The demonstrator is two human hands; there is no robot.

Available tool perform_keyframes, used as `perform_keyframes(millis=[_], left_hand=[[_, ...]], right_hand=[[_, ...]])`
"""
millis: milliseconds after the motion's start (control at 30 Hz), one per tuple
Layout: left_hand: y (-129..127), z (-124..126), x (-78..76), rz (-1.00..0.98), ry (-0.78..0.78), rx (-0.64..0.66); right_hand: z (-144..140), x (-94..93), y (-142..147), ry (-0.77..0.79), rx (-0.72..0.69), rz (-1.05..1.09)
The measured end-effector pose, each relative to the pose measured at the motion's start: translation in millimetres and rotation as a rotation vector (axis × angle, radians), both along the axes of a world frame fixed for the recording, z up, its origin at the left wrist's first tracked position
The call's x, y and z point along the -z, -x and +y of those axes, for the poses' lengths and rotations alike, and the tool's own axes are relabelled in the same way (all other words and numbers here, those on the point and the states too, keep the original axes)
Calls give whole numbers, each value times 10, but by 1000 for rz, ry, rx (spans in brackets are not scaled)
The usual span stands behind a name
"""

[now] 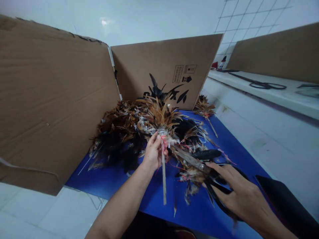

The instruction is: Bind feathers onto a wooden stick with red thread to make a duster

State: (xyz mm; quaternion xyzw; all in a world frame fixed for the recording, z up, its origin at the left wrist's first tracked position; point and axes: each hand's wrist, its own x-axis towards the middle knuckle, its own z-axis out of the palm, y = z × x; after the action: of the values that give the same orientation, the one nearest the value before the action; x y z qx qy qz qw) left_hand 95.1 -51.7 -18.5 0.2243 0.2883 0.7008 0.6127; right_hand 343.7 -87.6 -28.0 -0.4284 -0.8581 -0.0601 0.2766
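Note:
My left hand [152, 153] grips a small feather duster [159, 116] just under its brown plume, where red thread binds the feathers to a thin wooden stick [163, 179] that hangs down. My right hand [239, 192] rests low on the blue mat [119, 179], fingers over black scissors [219, 189] and touching loose feathers. A heap of brown and black feathers [117, 136] lies behind my left hand.
Cardboard panels [50, 99] wall off the left and back. Another small feather bundle on a stick [204, 109] lies at the back right of the mat. A black object [284, 199] sits at the right. Large scissors [264, 84] lie on the far white ledge.

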Motion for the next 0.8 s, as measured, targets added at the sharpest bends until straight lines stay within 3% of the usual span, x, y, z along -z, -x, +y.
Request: perform_keyframes(millis=[333, 600, 800], left_hand=[[-44, -11, -57, -98, 61, -59], [-47, 13, 3, -82, 91, -66], [-52, -28, -46, -2, 108, -26]], right_hand=[[5, 0, 45, -295, 101, -126], [7, -30, 63, -289, 54, -59], [-3, -83, 49, -241, 76, 10]])
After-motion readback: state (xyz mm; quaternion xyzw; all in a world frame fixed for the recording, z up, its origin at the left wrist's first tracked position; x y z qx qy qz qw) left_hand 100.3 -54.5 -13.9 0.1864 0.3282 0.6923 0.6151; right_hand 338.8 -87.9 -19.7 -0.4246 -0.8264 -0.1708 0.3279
